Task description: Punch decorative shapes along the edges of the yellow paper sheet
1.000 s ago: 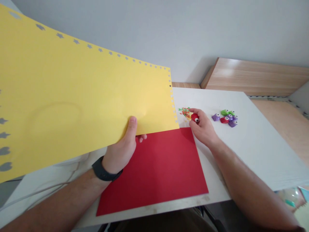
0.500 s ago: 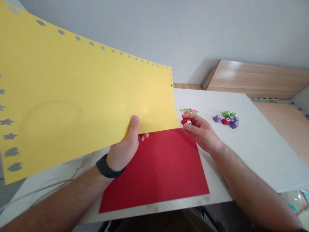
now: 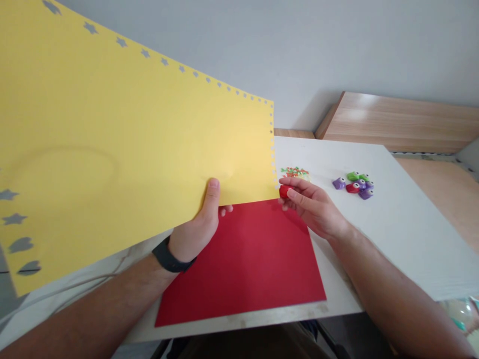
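Observation:
My left hand (image 3: 200, 217) grips the lower edge of a large yellow sheet (image 3: 149, 139), thumb in front and fingers behind. Star, heart and other small shapes are punched along the sheet's edges. In my right hand (image 3: 312, 204) is a small red craft punch (image 3: 284, 191), pinched between thumb and fingers at the sheet's lower right corner. My thumb covers the punch's top. A red sheet (image 3: 250, 264) lies flat on the table beneath my hands.
Several purple, green and red punches (image 3: 354, 187) sit together on the white table (image 3: 396, 234) at the right. A small heap of coloured paper cutouts (image 3: 295, 172) lies behind my right hand. Cables (image 3: 75, 289) run across at the left, and a wooden board (image 3: 404, 122) stands at the back.
The red punch has moved slightly left against the yellow sheet's corner, and my right thumb now lies over its top. The yellow sheet has shifted a little to the right in view.

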The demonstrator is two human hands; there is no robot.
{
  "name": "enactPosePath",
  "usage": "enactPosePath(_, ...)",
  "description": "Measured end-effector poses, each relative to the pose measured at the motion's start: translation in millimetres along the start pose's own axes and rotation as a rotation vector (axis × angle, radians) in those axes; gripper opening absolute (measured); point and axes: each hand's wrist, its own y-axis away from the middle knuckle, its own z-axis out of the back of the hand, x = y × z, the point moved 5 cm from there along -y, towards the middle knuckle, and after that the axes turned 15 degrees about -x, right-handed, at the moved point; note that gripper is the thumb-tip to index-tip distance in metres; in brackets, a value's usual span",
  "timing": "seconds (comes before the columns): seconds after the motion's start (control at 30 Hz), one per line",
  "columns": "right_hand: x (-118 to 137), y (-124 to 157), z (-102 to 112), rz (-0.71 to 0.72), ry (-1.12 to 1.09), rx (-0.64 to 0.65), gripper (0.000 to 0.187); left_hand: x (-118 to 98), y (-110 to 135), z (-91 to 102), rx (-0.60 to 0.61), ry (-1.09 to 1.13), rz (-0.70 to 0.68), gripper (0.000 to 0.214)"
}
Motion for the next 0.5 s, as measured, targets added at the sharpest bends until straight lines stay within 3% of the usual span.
enactPosePath(0.5,-1.0,0.5,-1.2,-0.005,0.014,0.027,0.033,-5.3,-0.7,2.2,-0.005,-0.089,-0.024,0.058)
